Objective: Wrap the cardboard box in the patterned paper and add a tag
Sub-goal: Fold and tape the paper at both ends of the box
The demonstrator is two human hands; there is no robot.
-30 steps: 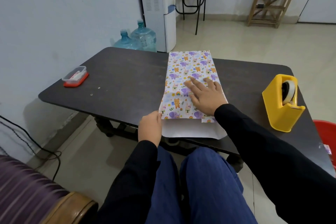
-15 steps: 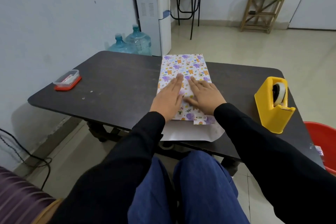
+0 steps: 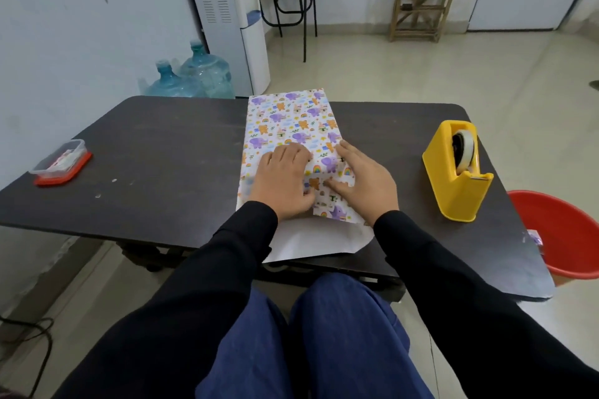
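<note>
Dark table w/ patterned paper mid, yellow tape dispenser rt, small plastic container lt.

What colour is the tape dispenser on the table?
The tape dispenser is bright yellow, seen clearly in the head view.

Left hand palm down, right hand beside, flat
</note>
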